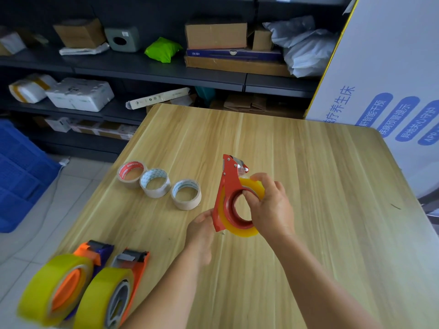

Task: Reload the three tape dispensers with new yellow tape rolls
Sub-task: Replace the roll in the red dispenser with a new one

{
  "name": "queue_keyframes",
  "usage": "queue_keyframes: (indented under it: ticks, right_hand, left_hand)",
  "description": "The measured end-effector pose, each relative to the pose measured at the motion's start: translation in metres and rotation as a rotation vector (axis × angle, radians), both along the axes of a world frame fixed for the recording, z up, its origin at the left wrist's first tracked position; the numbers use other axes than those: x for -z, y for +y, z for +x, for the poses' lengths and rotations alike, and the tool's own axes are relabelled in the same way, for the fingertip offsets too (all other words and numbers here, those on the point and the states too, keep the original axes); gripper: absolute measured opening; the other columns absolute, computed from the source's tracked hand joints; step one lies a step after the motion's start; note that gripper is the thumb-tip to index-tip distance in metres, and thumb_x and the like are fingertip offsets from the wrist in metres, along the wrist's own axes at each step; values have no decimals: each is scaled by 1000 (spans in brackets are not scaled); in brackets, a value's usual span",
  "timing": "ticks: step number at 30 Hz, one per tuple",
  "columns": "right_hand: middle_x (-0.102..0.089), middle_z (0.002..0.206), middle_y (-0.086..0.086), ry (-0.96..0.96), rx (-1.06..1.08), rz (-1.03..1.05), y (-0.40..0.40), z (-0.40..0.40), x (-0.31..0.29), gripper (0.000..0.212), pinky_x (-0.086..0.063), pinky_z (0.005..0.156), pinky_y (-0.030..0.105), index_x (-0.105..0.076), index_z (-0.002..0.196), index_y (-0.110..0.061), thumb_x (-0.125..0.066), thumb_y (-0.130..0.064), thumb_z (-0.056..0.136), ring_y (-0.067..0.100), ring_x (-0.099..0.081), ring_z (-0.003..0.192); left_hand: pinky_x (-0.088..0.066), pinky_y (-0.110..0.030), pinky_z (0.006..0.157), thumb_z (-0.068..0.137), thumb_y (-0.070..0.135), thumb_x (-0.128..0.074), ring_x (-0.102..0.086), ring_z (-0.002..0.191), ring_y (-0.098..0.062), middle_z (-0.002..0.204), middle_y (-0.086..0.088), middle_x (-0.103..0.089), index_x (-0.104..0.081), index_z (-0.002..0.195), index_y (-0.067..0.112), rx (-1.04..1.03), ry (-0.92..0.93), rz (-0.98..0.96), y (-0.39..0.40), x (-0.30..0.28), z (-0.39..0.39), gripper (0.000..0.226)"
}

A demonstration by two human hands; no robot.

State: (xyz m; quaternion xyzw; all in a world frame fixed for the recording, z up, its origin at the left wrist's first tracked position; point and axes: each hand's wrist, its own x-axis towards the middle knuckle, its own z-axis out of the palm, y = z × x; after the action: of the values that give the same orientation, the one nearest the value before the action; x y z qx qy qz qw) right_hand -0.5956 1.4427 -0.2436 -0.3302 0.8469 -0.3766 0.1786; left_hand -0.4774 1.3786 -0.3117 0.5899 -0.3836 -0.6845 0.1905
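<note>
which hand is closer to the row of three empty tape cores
Left. The left hand grips the lower edge of the red dispenser, just below and right of the nearest tape core. The right hand holds the yellow roll farther right.

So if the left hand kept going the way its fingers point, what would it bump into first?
Probably the nearest empty roll, just past the left hand; it's hard to judge depth here.

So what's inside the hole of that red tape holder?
The right hand's thumb pokes into the red metal tape dispenser's hub, through the yellow tape roll. The hand hides the far side.
</note>
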Motion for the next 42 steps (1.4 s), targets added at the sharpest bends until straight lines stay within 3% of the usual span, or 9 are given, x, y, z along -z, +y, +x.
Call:
queue_keyframes:
  ticks: [2,5,10,20,25,29,32,37,42]
  right_hand:
    - [-47,104,-5,-11,-26,16,1,5,0,27,-41,65,28,-49,116,-38,-57,-35,90,14,-53,67]
    - [-47,104,-4,-18,-53,58,3,14,1,28,-44,68,30,-49,117,-37,-56,-36,91,22,-57,74]
    - [-48,106,-2,-12,-123,115,9,32,4,27,-43,70,31,-50,115,-36,-57,-39,89,25,-56,79]
    - [-48,111,0,-91,-91,104,39,92,0,35,-42,72,29,-51,118,-35,-59,-43,85,25,-58,79]
    - [-49,116,1,-219,-2,111,61,141,-2,46,-38,70,27,-49,123,-31,-63,-47,82,6,-47,62]
    - [-54,99,-3,-423,-11,86,75,172,-6,48,-40,63,26,-47,118,-22,-66,-45,80,12,-51,74]
    - [-49,81,-1,-626,19,84,89,191,-5,34,-38,53,24,-50,95,-14,-67,-40,81,11,-46,63]
    - [-55,81,10,-1057,185,-38,104,212,3,11,-51,87,48,-52,86,-10,-54,-21,90,27,-56,78]
    - [-70,72,12,-1181,95,-90,112,214,11,17,-57,62,40,-60,103,2,-59,-10,92,25,-68,62]
  left_hand:
    - [-31,-43,112,86,18,-60,-42,126,-44,68,-18,-67,-70,98,5,-15,23,28,9,-4,9,20]
    - [-32,-44,110,80,27,-59,-50,122,-37,79,-2,-69,-67,83,16,-12,72,-6,23,-7,23,14]
    - [-41,-13,82,79,26,-62,-53,112,-4,131,4,-50,-62,121,10,-14,93,-258,53,1,54,45]
    - [-29,-33,109,67,21,-63,-53,118,5,124,19,-64,-57,126,33,302,193,-340,109,-3,117,61]
    - [-49,-21,91,69,23,-79,-61,116,-5,123,6,-68,-53,133,20,195,327,-309,137,1,150,69]
    - [-48,-22,91,62,41,-75,-61,115,-14,123,-5,-68,-58,128,15,149,358,-269,157,9,184,73]
    - [-46,-12,79,40,62,-83,-64,102,0,112,11,-72,-61,119,23,142,378,-203,167,10,208,90]
    - [-27,-34,102,47,62,-73,-46,130,-13,122,18,-64,-60,112,32,124,384,-8,172,17,228,73]
    - [-24,-39,110,31,69,-84,-44,130,-19,133,6,-59,-59,113,32,56,452,62,175,19,230,94]
